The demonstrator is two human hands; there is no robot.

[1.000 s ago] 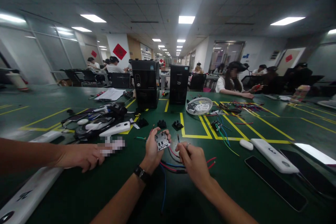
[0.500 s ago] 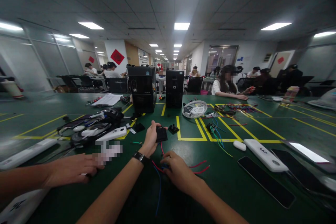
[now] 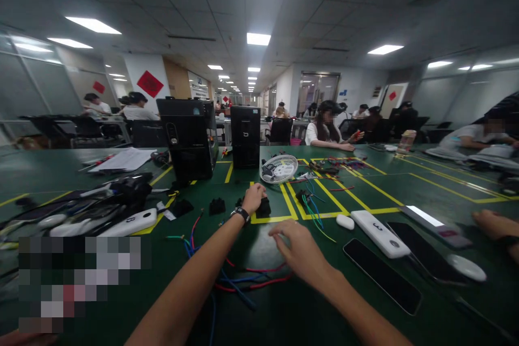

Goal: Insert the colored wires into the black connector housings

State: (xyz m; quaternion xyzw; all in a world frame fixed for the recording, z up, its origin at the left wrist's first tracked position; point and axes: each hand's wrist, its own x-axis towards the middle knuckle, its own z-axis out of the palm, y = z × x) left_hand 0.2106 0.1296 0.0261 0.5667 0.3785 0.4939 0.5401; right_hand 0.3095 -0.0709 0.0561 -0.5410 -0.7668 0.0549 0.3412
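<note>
My left hand (image 3: 254, 198), with a dark watch on its wrist, reaches forward with its fingers closed at a small black plastic block (image 3: 264, 207). The hand partly hides this block. Another black block (image 3: 217, 206) lies to the left, and part of a third dark piece shows just behind the hand. My right hand (image 3: 295, 243) is above the table, fingers loosely bent and apart, nothing visible in them. Below it and to its left lies a loose bunch of red wires (image 3: 265, 284) and blue wires (image 3: 239, 293).
Two black computer towers (image 3: 188, 143) (image 3: 245, 138) stand at the back, beside a white basket (image 3: 291, 162). Phones (image 3: 381, 275) and a white power bank (image 3: 379, 234) lie at right. Cluttered cables and another power bank (image 3: 130, 222) lie at left. Other people's hands (image 3: 492, 225) show at both sides.
The view has turned right. My left hand has moved forward and right with the black block. My right hand has lifted off the wires, its fingers spreading. The co-worker's hand at left has drawn back.
</note>
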